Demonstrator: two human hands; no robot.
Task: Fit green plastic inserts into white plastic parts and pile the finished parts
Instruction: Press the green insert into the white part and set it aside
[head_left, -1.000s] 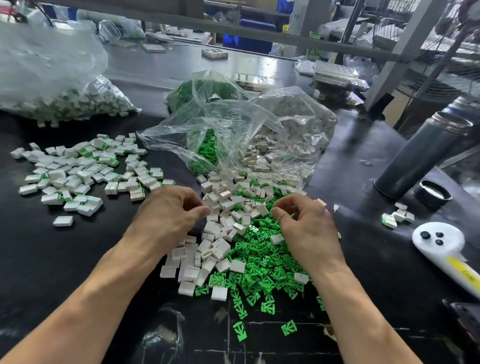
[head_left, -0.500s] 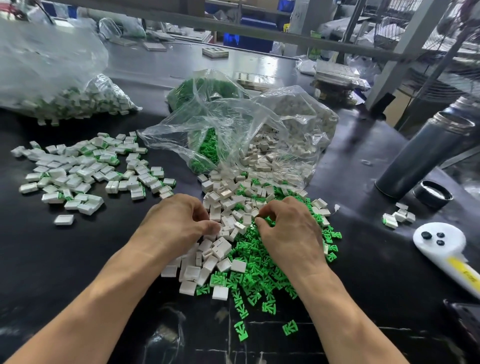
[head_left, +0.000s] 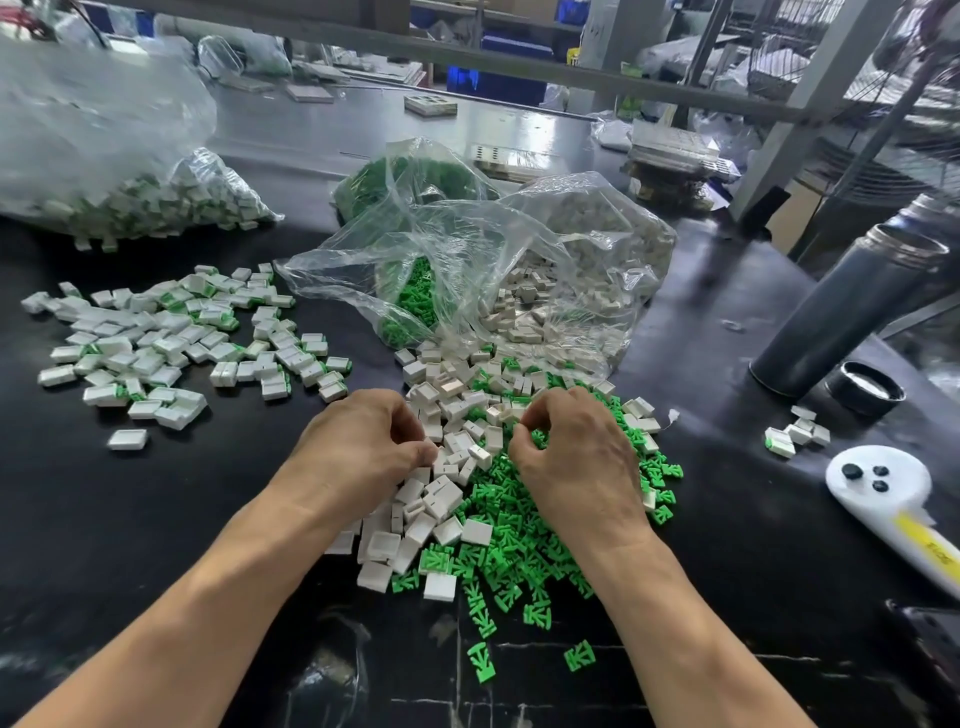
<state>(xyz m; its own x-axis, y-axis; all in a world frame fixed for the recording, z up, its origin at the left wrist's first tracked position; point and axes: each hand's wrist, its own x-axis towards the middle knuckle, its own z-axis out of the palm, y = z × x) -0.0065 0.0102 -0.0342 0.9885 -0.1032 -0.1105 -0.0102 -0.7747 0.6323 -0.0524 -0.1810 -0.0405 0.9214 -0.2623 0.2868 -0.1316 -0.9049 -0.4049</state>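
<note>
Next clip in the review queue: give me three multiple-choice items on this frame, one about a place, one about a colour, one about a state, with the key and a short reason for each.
1. Where does the pile of finished parts lie?
A. left of the left hand
B. inside the open bag
C. beside the metal flask

2. What colour are the loose inserts under the right hand?
A. blue
B. green
C. yellow

3. How does the metal flask stand?
A. capped
B. lying flat
C. uncapped, with its black cap on the table beside it

Key: 1 A, the assembled white-and-green pieces spread on the table's left side; 2 B, they are bright green; 3 C, the flask's mouth is bare and the cap sits at its foot.
</note>
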